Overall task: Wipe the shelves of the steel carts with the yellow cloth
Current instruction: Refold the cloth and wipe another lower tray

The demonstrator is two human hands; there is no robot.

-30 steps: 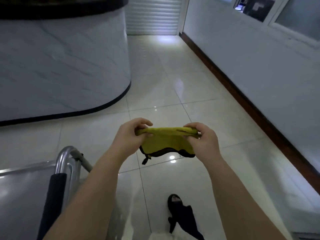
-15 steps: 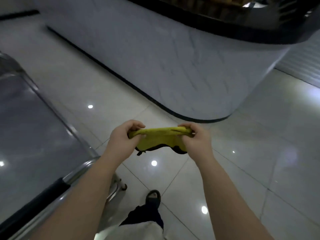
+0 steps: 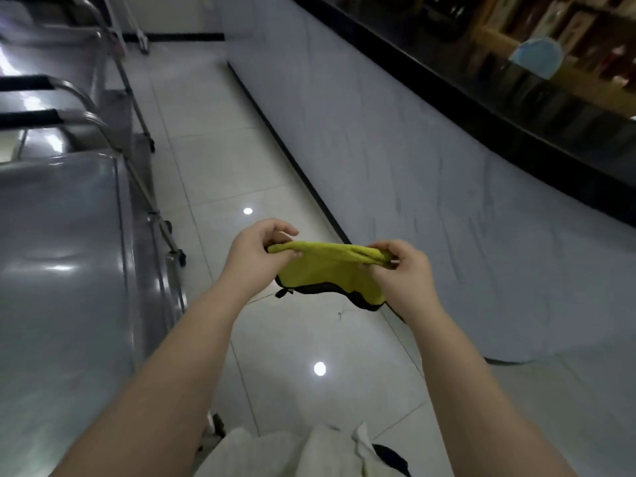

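Note:
A yellow cloth (image 3: 323,270) with a dark hem hangs folded between both hands at mid-frame, over the tiled floor. My left hand (image 3: 256,251) pinches its left end and my right hand (image 3: 401,270) pinches its right end. The nearest steel cart (image 3: 62,270) fills the left side, its flat top shelf shining, about a hand's width left of my left forearm. Behind it stand two more steel carts (image 3: 69,94) with black-gripped handles (image 3: 29,117).
A long counter with a white marbled front (image 3: 395,149) and a black top runs along the right side. A tiled aisle (image 3: 220,173) lies between it and the carts. Cart wheels (image 3: 180,259) stick out at the aisle's left edge.
The view has swung left: the row of steel carts now lies along the left and the counter along the right. Both hands keep the same hold on the cloth.

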